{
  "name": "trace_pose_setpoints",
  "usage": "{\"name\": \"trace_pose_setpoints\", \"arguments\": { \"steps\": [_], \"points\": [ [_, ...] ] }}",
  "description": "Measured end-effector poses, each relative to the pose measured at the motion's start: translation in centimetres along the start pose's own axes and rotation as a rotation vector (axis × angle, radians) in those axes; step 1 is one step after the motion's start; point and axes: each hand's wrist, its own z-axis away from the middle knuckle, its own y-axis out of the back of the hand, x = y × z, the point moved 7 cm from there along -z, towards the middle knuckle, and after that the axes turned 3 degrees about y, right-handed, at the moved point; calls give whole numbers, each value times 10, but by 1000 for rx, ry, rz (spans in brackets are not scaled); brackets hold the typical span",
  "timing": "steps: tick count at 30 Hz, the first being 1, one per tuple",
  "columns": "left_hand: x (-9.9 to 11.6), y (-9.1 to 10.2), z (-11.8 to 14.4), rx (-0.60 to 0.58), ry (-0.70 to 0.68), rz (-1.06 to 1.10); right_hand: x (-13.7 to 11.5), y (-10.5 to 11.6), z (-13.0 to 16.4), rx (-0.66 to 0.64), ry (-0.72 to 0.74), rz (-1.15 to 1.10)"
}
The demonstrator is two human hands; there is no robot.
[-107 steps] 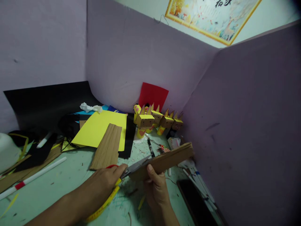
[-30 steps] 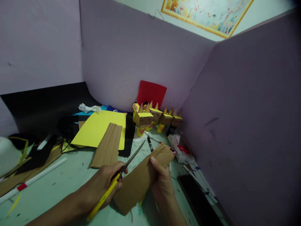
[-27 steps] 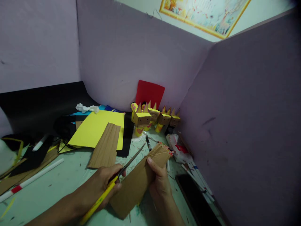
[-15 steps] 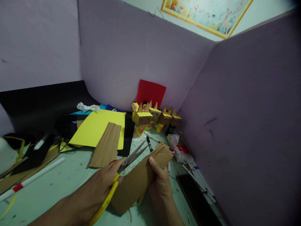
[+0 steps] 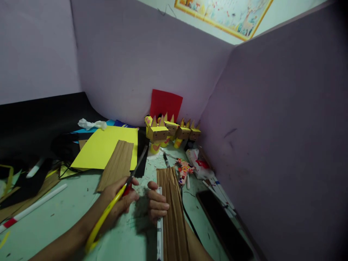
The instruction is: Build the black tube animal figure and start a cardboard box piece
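My left hand (image 5: 122, 197) grips a pair of scissors (image 5: 108, 214) with a long yellow handle. Their dark blades point up and away over the table, and a bit of red shows between my fingers. In my right hand (image 5: 157, 204) is a strip of cardboard (image 5: 172, 214), held nearly upright with its ribbed brown side towards me. A white printed band runs down its left edge, where my fingers wrap round. The blades are apart from this piece. Another ribbed cardboard piece (image 5: 116, 165) lies beyond my left hand, partly on a yellow sheet (image 5: 92, 150).
Several yellow figures with cardboard box heads and horns (image 5: 159, 134) stand at the back before a red sheet (image 5: 165, 105). A patterned glue gun (image 5: 185, 168) lies beyond the cardboard. A dark phone (image 5: 223, 224) is at right. Purple-grey panels (image 5: 272, 108) enclose the table.
My right hand has turned the cardboard from its slanted smooth side to the ribbed side, upright and lower. The scissors have moved left, away from it. The view has shifted slightly right.
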Motion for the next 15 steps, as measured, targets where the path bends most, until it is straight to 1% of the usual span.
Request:
{"name": "trace_pose_setpoints", "arguments": {
  "steps": [2, 3, 5, 7, 9, 12, 14, 15],
  "points": [
    [9, 10, 0, 84, -7, -37, 8, -2, 1, -6, -44, 4],
    [13, 13, -1, 103, -8, -49, 10, -4, 3, -11, -59, 3],
    [18, 17, -2, 102, -5, -50, 14, -11, 7, -21, -113, 10],
    [20, 18, -5, 92, -3, -41, 23, -23, 16, -48, -272, 53],
    [19, 18, -7, 97, -17, -43, 35, -38, 30, -90, -491, 108],
    [16, 13, -10, 54, -40, -16, 43, -61, 50, -137, -705, 123],
    [13, 7, -10, -11, -31, 53, 42, -71, 58, -152, -769, 127],
    [11, 6, -10, -35, -14, 95, 39, -73, 59, -160, -763, 139]
  ]
}}
